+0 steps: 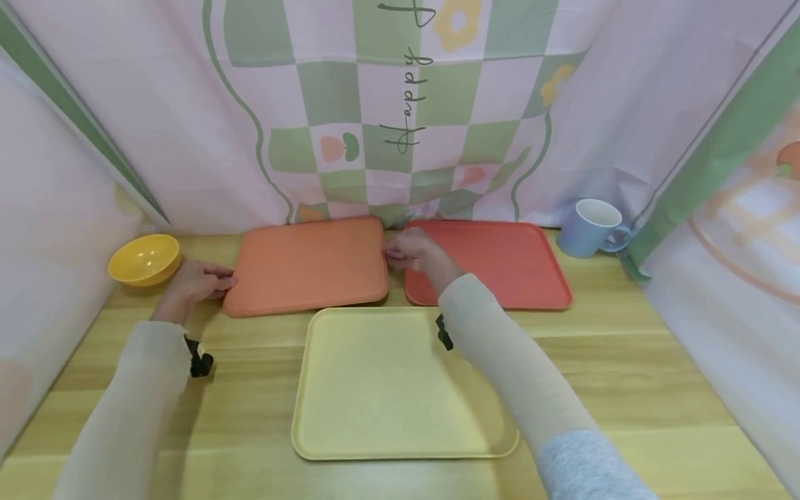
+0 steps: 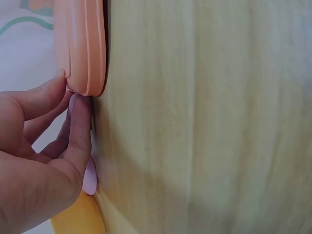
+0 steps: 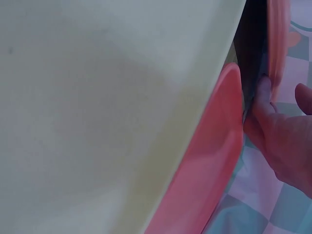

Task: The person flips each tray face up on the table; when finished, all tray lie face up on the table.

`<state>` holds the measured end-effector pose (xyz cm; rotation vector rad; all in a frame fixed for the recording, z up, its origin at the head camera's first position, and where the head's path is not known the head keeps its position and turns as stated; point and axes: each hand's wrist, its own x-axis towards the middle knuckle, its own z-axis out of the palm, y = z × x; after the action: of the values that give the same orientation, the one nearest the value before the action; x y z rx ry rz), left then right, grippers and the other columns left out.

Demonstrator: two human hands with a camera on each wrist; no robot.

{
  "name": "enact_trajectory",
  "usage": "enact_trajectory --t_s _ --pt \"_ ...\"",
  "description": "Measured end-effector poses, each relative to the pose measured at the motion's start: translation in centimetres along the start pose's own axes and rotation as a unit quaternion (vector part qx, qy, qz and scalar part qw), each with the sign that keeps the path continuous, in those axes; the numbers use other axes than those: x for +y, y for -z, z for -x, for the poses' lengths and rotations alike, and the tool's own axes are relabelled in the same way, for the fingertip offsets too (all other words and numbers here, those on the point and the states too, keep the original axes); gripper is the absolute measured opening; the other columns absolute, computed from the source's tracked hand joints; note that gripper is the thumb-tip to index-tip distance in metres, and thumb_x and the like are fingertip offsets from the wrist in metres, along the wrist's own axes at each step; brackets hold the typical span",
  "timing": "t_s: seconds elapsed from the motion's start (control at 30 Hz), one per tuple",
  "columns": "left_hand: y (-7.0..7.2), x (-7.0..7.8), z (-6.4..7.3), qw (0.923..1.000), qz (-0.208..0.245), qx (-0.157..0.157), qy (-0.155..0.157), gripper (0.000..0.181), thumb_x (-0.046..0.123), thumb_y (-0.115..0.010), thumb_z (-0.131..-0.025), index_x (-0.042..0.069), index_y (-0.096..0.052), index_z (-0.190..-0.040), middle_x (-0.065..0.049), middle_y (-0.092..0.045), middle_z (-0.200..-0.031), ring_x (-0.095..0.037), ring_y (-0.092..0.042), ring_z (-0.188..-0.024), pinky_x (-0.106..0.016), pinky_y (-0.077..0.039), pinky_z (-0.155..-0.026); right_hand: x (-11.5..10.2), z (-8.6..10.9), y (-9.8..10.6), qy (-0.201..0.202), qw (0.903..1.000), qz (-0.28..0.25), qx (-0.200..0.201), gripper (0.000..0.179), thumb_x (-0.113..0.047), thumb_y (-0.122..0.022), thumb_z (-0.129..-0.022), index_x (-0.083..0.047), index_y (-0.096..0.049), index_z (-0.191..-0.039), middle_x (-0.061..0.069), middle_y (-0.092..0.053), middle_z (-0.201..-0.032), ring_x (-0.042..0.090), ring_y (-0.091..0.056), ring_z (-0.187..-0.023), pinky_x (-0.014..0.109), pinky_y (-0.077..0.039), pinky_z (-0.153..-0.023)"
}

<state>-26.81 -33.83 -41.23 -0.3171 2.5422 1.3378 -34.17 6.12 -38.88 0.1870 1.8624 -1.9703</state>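
Note:
An orange tray (image 1: 306, 267) with a layered rim lies at the back left, its flat face up. My left hand (image 1: 198, 281) pinches its left end. In the left wrist view the thumb (image 2: 56, 87) presses the upper rim and a finger (image 2: 80, 129) is tucked under the edge. My right hand (image 1: 409, 250) is at the tray's right end, which is raised over a dark gap. In the right wrist view its fingertips (image 3: 263, 90) reach beneath that edge, while the thumb stands apart above it. A red tray (image 1: 500, 267) lies just right, partly behind my right hand.
A yellow tray (image 1: 400, 389) lies in front, partly under my right forearm. The yellow bowl (image 1: 145, 260) is left of my left hand, a lilac rounded thing (image 2: 90, 178) close by. At the back right stands a blue mug (image 1: 590, 229). Curtains (image 1: 387, 104) border the table.

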Motion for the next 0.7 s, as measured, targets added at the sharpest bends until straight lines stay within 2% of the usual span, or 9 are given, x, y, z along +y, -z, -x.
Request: enact_trajectory --t_s 0.07,0.2,0.27,0.4,0.5,0.7 --pt "0.0 0.0 0.0 1.0 0.004 0.001 0.002 0.054 0.022 -0.062 -0.103 -0.006 -0.048 -0.147 -0.026 -0.049 -0.146 -0.006 -0.062 -0.095 -0.035 -0.053 -0.096 -0.1 -0.1 0.2 0.008 1.0 -0.003 -0.005 0.026 0.01 -0.064 -0.092 0.014 -0.062 -0.117 0.011 -0.061 -0.086 0.014 -0.06 -0.075 0.032 -0.056 -0.086" --pt "-0.1 -0.2 -0.2 0.9999 0.011 0.0 0.001 0.054 0.022 -0.062 -0.103 -0.005 -0.048 -0.147 -0.025 -0.05 -0.145 -0.002 -0.062 -0.09 -0.032 -0.054 -0.093 -0.5 0.3 0.0 0.003 1.0 0.003 -0.006 0.039 0.009 -0.059 -0.097 0.013 -0.054 -0.135 0.014 -0.065 -0.107 0.014 -0.062 -0.089 0.034 -0.051 -0.099" --pt "-0.1 -0.3 -0.2 0.9999 0.011 -0.003 -0.001 0.054 0.022 -0.062 -0.103 -0.006 -0.047 -0.147 -0.026 -0.05 -0.145 0.0 -0.062 -0.088 -0.031 -0.054 -0.092 -0.7 0.5 0.0 0.001 0.9999 -0.001 -0.016 0.042 0.009 -0.057 -0.098 0.012 -0.051 -0.14 0.013 -0.066 -0.107 0.013 -0.062 -0.089 0.034 -0.048 -0.103" --pt "-0.2 -0.2 0.0 0.9999 0.008 -0.005 -0.005 0.053 0.021 -0.061 -0.103 -0.008 -0.048 -0.145 -0.027 -0.051 -0.144 0.0 -0.062 -0.087 -0.034 -0.055 -0.094 -0.8 0.6 0.0 0.005 0.9993 -0.024 -0.028 0.042 0.009 -0.054 -0.099 0.014 -0.048 -0.141 0.007 -0.065 -0.09 0.012 -0.061 -0.079 0.029 -0.053 -0.089" --pt "-0.2 0.1 0.2 0.9999 0.011 -0.001 -0.01 0.052 0.019 -0.061 -0.103 -0.01 -0.048 -0.144 -0.028 -0.051 -0.142 -0.001 -0.062 -0.086 -0.035 -0.055 -0.093 -0.9 0.7 0.1 0.007 0.9989 -0.037 -0.026 0.04 0.009 -0.053 -0.1 0.014 -0.048 -0.139 0.007 -0.063 -0.089 0.013 -0.061 -0.077 0.023 -0.054 -0.073" --pt "-0.3 0.4 0.3 0.9991 0.031 0.016 -0.026 0.049 0.017 -0.063 -0.102 -0.01 -0.051 -0.14 -0.022 -0.058 -0.131 -0.003 -0.062 -0.085 -0.028 -0.057 -0.083 -1.2 0.9 0.1 -0.002 0.9982 -0.052 -0.032 0.042 0.008 -0.053 -0.101 0.012 -0.046 -0.142 0.01 -0.061 -0.096 0.015 -0.061 -0.08 0.023 -0.055 -0.072"
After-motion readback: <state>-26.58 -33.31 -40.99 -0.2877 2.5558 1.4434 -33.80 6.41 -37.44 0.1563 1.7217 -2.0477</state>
